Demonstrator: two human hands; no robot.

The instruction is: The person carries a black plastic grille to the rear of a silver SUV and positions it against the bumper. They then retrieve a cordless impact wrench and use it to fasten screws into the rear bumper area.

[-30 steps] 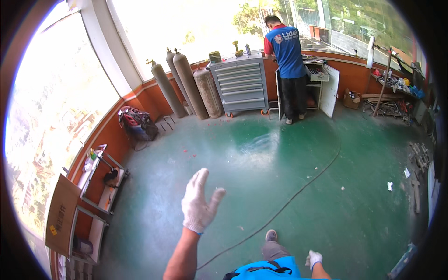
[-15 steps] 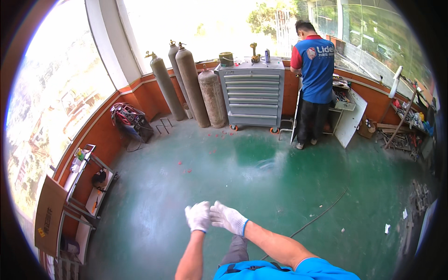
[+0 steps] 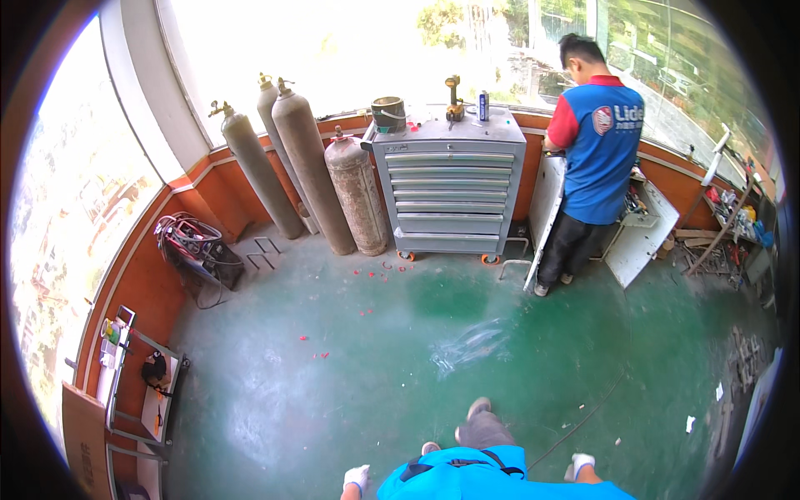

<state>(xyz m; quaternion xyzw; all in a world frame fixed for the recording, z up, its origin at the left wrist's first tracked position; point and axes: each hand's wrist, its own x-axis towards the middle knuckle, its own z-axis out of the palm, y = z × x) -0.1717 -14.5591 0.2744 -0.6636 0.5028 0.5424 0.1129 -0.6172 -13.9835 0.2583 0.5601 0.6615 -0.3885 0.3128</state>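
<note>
My left hand [image 3: 357,477], in a white knit glove, hangs low by my left side near the bottom edge. Its fingers look loosely curled, and nothing shows in them. On the other side of my blue shirt, my right hand [image 3: 581,465], gloved the same way, is held out from my body with its fingers partly apart and no object seen in it. Neither hand touches anything. Ahead stands a grey tool cabinet [image 3: 450,200] on orange casters. On its top are a cordless drill [image 3: 454,98], a dark bucket [image 3: 388,114] and a blue spray can [image 3: 483,106].
Gas cylinders [image 3: 312,167] lean along the back wall, beside a welding machine [image 3: 204,250]. A co-worker [image 3: 596,158] stands at an opened white cabinet [image 3: 547,208]. A cable [image 3: 583,421] crosses the green floor [image 3: 333,392]. A shelf trolley [image 3: 150,392] stands left.
My hands were together in front of me; they have parted and dropped to my sides. The tool cabinet and co-worker appear nearer, and my shoes have come into view.
</note>
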